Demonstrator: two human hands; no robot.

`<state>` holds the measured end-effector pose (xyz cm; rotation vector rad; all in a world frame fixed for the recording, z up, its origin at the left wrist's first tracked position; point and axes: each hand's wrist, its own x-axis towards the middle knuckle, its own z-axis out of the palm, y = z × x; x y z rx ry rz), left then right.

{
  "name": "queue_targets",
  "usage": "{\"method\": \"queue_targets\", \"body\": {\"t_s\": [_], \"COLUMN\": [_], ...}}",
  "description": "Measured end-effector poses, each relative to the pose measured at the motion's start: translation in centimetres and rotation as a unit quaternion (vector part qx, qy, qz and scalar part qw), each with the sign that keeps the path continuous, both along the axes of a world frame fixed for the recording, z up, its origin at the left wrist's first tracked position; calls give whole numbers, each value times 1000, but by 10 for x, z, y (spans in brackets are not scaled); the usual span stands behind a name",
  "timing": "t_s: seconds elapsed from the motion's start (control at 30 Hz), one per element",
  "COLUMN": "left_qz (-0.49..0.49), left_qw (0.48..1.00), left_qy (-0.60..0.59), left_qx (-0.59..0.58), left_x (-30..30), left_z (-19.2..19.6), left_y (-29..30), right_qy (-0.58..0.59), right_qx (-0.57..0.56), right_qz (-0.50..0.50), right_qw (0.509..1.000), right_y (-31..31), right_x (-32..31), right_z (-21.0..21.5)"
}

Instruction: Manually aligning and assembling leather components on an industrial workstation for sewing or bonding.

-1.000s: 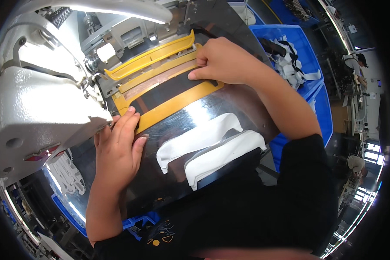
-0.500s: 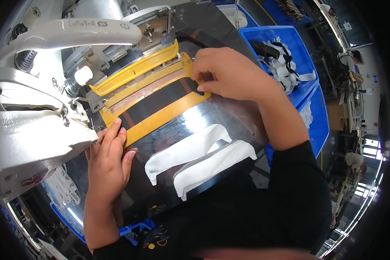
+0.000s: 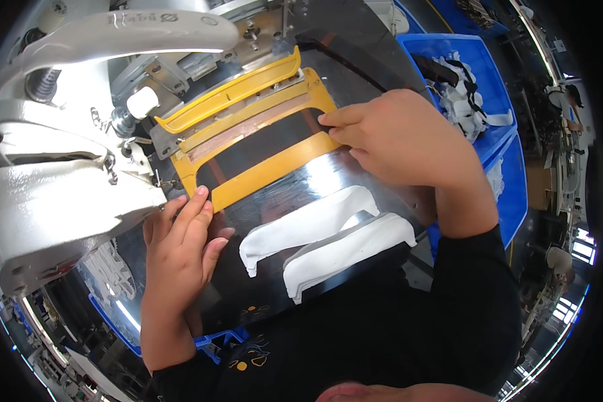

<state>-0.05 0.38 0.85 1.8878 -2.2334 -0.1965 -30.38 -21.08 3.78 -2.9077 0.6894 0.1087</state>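
A yellow frame-shaped plate point(image 3: 271, 169) with a long cut-out lies on the dark, shiny table, slanting up to the right. A raised yellow bar point(image 3: 229, 94) stands along its far side. Fingers of my left hand point(image 3: 181, 248) stretch out flat, their tips at the plate's near left corner, thumb apart. From the right, my right hand point(image 3: 405, 141) reaches to the plate's right end. Its extended fingertips touch there, and the far right corner is uncovered. Nearer to me lie two stacks of white curved pieces, a far stack point(image 3: 308, 224) and a near stack point(image 3: 348, 258).
A white sewing machine point(image 3: 60, 228) fills the left side, its head close to my left hand. Beyond my right arm stand blue bins point(image 3: 516, 194), one holding white and black pieces point(image 3: 463, 97). A black strip point(image 3: 345, 60) lies behind the plate.
The whole view has shifted, moving things rightward in it. My right hand has loosened from its pinch on the plate's far right corner and drawn back to its end. My left hand stays at the left corner.
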Motion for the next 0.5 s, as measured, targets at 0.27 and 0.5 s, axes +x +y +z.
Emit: {"method": "queue_targets", "body": {"t_s": [0.27, 0.5], "left_qz": [-45, -38], "left_qw": [992, 990], "left_qy": [81, 84], "left_qx": [-87, -109], "left_x": [6, 12], "left_z": [-2, -5], "left_y": [1, 5], "right_qy": [-428, -452], "right_qx": [480, 484], "right_qz": [-214, -195], "right_qw": [735, 723], "right_y": [-47, -57], "right_x": [19, 11], "right_z": [-34, -43]}}
